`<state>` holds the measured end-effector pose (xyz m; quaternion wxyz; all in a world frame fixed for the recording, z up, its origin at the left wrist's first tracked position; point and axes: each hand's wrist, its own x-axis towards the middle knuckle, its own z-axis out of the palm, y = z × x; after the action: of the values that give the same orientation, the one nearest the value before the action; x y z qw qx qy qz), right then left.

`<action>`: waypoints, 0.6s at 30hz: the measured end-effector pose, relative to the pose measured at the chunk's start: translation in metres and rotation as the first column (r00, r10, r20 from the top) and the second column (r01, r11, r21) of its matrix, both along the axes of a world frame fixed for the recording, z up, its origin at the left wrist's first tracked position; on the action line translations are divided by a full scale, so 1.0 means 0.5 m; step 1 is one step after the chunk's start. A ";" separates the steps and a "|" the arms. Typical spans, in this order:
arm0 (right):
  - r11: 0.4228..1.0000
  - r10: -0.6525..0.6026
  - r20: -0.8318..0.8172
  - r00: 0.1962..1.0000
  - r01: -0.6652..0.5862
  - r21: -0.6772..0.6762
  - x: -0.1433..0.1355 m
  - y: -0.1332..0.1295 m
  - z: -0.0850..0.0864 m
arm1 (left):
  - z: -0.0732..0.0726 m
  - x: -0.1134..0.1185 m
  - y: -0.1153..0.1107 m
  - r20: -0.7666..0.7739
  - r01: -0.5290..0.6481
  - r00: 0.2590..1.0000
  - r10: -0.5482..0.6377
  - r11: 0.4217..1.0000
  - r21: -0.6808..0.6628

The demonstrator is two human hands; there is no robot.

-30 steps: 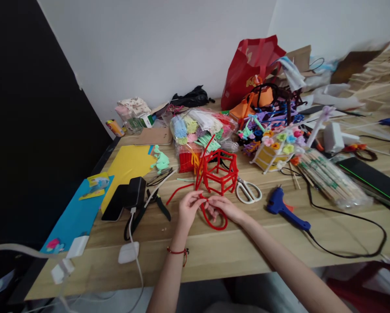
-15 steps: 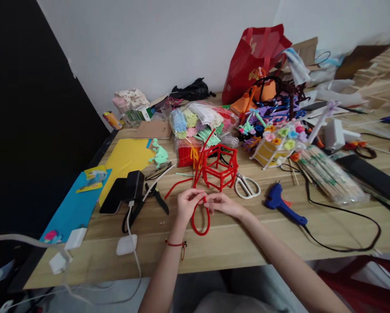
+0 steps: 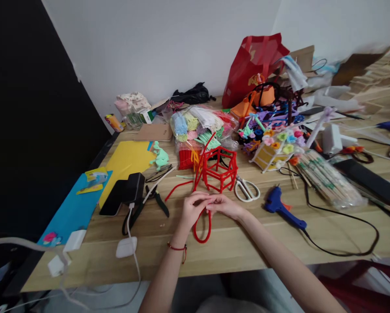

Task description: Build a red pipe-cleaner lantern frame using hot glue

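Between my left hand (image 3: 194, 209) and my right hand (image 3: 225, 206), a red pipe cleaner (image 3: 202, 241) is bent into a loop that hangs toward me. Both hands pinch it near its ends, fingertips meeting and hiding the join. Just beyond my fingers stands a red lantern-like frame (image 3: 220, 176) built from pipe cleaners. Loose red pipe cleaners (image 3: 178, 186) lie to its left. White-handled scissors (image 3: 247, 189) rest to the right of the frame.
A blue glue gun (image 3: 284, 209) with a black cord lies at right, near bagged wooden sticks (image 3: 328, 178). Pliers (image 3: 160, 202), a phone (image 3: 114, 198) and a black charger (image 3: 135, 187) are at left. Behind are bagged pipe cleaners (image 3: 198, 124) and a red bag (image 3: 253, 65).
My hands have come closer together, fingertips now touching over the loop's ends. The loop sits slightly lower and further right in view. The camera has tilted a little.
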<state>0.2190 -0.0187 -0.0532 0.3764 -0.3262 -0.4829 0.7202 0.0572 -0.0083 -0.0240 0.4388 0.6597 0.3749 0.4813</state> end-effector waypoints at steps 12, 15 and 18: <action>0.995 -0.057 -0.036 0.998 0.054 -0.080 0.005 0.003 0.009 | -0.001 -0.012 0.012 -0.017 0.046 0.999 -0.045 0.999 0.022; 0.992 -0.081 -0.041 0.996 0.077 -0.096 0.004 0.003 0.011 | 0.000 -0.013 0.014 -0.034 0.035 0.999 -0.033 0.997 0.073; 0.989 -0.103 -0.038 0.994 0.099 -0.109 0.002 0.004 0.012 | 0.003 -0.012 0.014 -0.068 0.002 0.998 0.008 0.990 0.142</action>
<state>0.2198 -0.0170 -0.0471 0.4048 -0.3541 -0.4180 0.7321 0.0511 -0.0015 -0.0222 0.3768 0.7048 0.3555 0.4847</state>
